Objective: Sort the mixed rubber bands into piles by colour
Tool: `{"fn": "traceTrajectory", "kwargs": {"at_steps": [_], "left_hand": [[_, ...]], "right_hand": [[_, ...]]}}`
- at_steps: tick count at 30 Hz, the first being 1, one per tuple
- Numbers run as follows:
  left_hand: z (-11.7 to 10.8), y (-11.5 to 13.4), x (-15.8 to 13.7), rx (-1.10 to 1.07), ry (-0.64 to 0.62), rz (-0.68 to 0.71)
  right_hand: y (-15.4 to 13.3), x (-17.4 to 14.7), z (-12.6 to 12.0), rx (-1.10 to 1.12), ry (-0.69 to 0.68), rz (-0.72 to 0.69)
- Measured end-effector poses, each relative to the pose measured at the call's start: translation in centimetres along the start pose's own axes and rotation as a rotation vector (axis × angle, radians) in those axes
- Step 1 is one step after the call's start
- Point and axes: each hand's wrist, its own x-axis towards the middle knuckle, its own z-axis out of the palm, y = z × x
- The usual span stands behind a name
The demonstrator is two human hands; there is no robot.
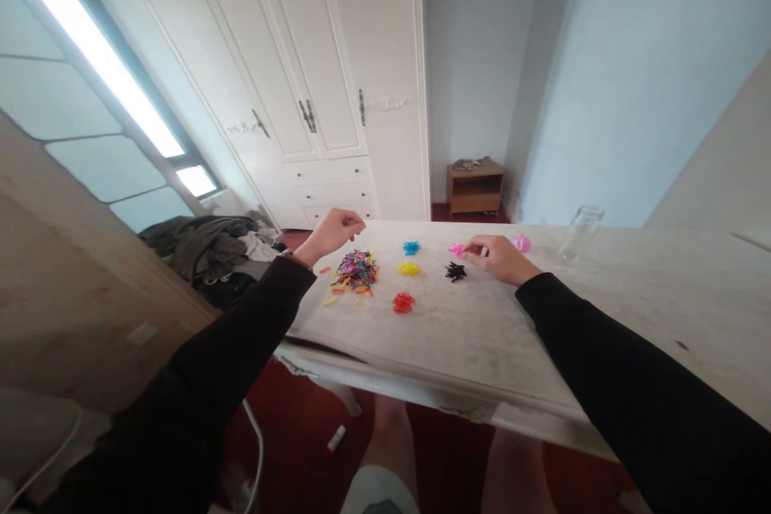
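My left hand hovers just beyond a mixed pile of small colourful rubber bands, its fingers pinched together. Whatever those fingers may hold is too small to make out. Over the table's far side, my right hand has its fingertips closed at a small pink pile, partly covering it. I cannot tell whether a band is between them. Sorted by colour, a blue pile, a yellow pile, a red pile and a black pile lie between and near my hands.
A pale table carries everything. Right of my right hand are a pink object and a clear glass jar. Dark clothes are heaped at the left. A white wardrobe and a small wooden cabinet stand behind.
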Motion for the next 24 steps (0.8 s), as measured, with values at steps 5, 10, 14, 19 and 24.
{"fn": "traceTrajectory", "kwargs": {"at_steps": [5, 10, 14, 19, 24], "left_hand": [[-1.8, -2.8, -1.5, 0.273, -0.258, -0.069], [-0.6, -4.6, -1.9, 0.350, -0.308, -0.024], [-0.6, -4.4, -1.6, 0.339, -0.293, -0.020], [-2.1, -3.5, -1.3, 0.265, -0.338, -0.033], [-3.2, -3.8, -1.9, 0.178, -0.417, -0.062]], "right_hand": [[0.5, -0.1, 0.4, 0.012, -0.018, 0.003], [0.9, -0.2, 0.4, 0.006, -0.010, 0.001], [1.1, -0.2, 0.2, 0.020, 0.009, 0.026], [1.6, -0.2, 0.3, 0.004, -0.011, 0.018], [1.5, -0.2, 0.3, -0.008, -0.040, 0.026]]}}
